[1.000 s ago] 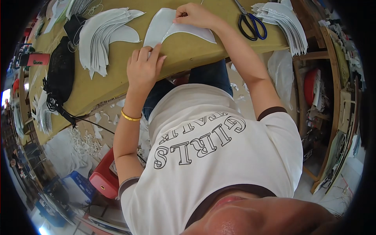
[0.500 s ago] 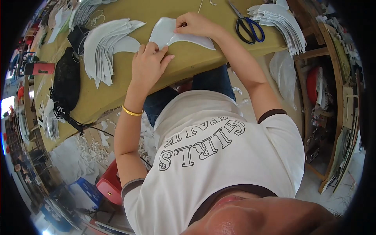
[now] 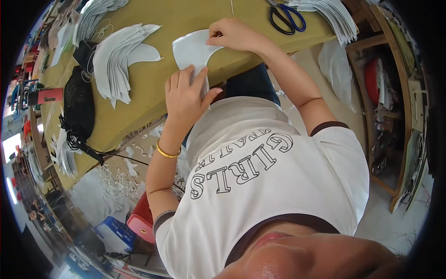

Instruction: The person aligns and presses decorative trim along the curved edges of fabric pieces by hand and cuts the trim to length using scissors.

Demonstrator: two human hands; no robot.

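Note:
A curved white sheet-like piece (image 3: 188,49) lies at the front edge of the table, one end hanging over it toward my lap. Down its middle runs a thin strip of tiny shiny beads (image 3: 206,59). My left hand (image 3: 186,95) rests over the lower part, fingers spread with the fingertips touching the piece beside the strip, thumb held apart. At the strip's upper end, the thumb and forefinger of my right hand (image 3: 232,36) are pinched together. My right fingers partly hide what is between them.
A fanned stack of white curved pieces (image 3: 114,63) lies left; another stack (image 3: 327,16) is at the right. Scissors (image 3: 287,18) with dark handles lie near the latter. A black bag (image 3: 79,102) and a red box (image 3: 49,95) sit at the left on the olive-covered table (image 3: 153,90).
The piece has turned so its lower end hangs over the table edge. My left hand has moved down and opened out along it. My right hand stays pinched at the strip's upper end.

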